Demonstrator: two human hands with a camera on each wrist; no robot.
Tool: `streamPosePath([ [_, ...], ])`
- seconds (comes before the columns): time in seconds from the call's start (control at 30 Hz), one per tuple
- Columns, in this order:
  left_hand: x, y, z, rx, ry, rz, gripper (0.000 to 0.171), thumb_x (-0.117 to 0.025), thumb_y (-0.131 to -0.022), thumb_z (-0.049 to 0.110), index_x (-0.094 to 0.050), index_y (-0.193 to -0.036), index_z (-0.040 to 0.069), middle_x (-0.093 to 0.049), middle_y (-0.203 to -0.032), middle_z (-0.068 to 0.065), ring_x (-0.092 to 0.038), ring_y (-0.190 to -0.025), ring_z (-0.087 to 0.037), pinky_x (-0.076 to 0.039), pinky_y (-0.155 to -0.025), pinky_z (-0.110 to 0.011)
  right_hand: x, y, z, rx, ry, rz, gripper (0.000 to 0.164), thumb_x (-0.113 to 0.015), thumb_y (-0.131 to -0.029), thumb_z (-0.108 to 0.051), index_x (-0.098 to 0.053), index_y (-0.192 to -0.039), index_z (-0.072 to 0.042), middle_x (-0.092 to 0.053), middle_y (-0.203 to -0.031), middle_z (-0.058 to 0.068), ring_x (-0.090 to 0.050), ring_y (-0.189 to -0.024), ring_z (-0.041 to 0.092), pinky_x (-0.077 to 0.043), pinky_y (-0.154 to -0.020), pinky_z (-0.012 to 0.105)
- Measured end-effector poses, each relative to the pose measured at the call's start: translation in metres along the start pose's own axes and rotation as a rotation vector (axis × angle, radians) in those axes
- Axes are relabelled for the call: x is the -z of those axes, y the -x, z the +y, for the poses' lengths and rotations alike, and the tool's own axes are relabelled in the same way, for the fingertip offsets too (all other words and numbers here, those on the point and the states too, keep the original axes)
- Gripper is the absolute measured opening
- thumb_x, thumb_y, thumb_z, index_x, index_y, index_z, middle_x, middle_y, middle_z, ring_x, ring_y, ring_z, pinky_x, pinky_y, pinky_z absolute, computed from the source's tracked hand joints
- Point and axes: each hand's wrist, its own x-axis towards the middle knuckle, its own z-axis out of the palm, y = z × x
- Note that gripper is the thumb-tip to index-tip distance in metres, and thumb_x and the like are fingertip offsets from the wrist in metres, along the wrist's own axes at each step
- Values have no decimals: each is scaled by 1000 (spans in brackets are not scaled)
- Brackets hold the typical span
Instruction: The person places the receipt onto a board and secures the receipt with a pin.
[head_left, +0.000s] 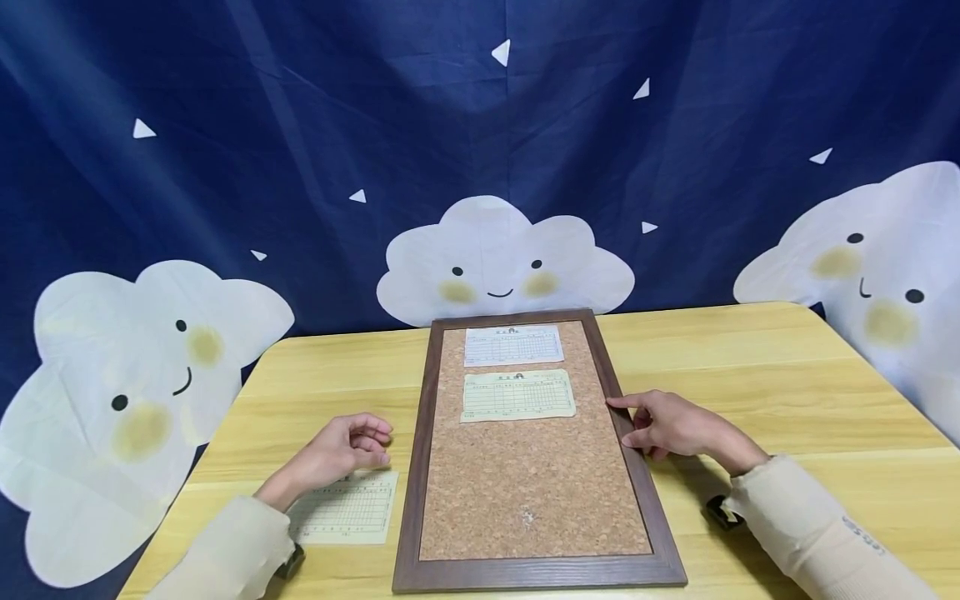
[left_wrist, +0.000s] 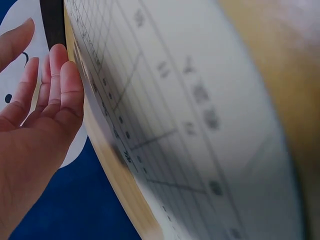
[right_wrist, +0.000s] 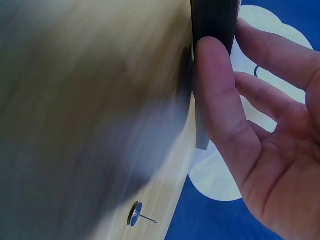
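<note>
A corkboard [head_left: 525,475] in a dark wooden frame lies on the table. Two printed forms are on its upper part, a white form [head_left: 513,346] above a pale yellow form [head_left: 517,396]. My left hand [head_left: 333,450] hovers left of the board with loosely bent fingers and nothing in them. Below it, another yellow form [head_left: 352,508] lies on the table, partly covered by the hand and sleeve. My right hand [head_left: 671,425] touches the right side of the frame [right_wrist: 215,25], the thumb against its outer edge and a straight finger on it.
A metal thumbtack [right_wrist: 135,214] lies on the wooden table near the right wrist. Small silvery bits [head_left: 527,518] show on the lower cork. Behind the table [head_left: 750,358] hangs a dark blue curtain [head_left: 480,125] with smiling clouds. Dark devices are strapped at both wrists.
</note>
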Motion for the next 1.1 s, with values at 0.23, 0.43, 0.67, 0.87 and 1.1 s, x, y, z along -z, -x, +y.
streamPosePath([
  [0.23,3,5,-3,-3,-4,10,41,-72,-85,-5,-54,-120,-18,-62,-110,-24,-63,-89,-24,-55,-73,-24,1,1,2,-1,1,-2,64,-70,-90,2,-41,-147,7,-50,-76,8,-54,-62,18,-53,-53,35],
  [0.43,6,9,-4,2,1,13,42,-72,-85,-4,-53,-120,-18,-62,-110,-24,-64,-89,-22,-55,-74,-24,1,1,1,-5,6,0,64,-70,-91,1,-41,-147,6,-52,-75,8,-56,-63,19,-54,-54,36],
  [0.67,12,15,-5,23,10,13,41,-71,-86,-6,-53,-121,-18,-63,-108,-22,-64,-88,-21,-54,-71,-24,2,1,0,-10,9,4,64,-70,-91,1,-41,-147,6,-52,-76,8,-56,-63,19,-53,-54,36],
  [0.87,17,22,-8,37,3,26,39,-69,-85,-9,-53,-119,-20,-63,-107,-22,-64,-87,-22,-56,-72,-25,1,0,-1,-1,2,-7,64,-69,-91,2,-41,-147,7,-50,-74,7,-53,-63,18,-52,-53,35],
  [1.1,22,29,-10,40,16,25,40,-67,-85,-11,-52,-120,-21,-63,-108,-23,-65,-86,-23,-56,-73,-26,0,0,-1,-1,-1,-8,64,-69,-91,2,-40,-147,7,-50,-73,7,-53,-63,18,-53,-54,35],
])
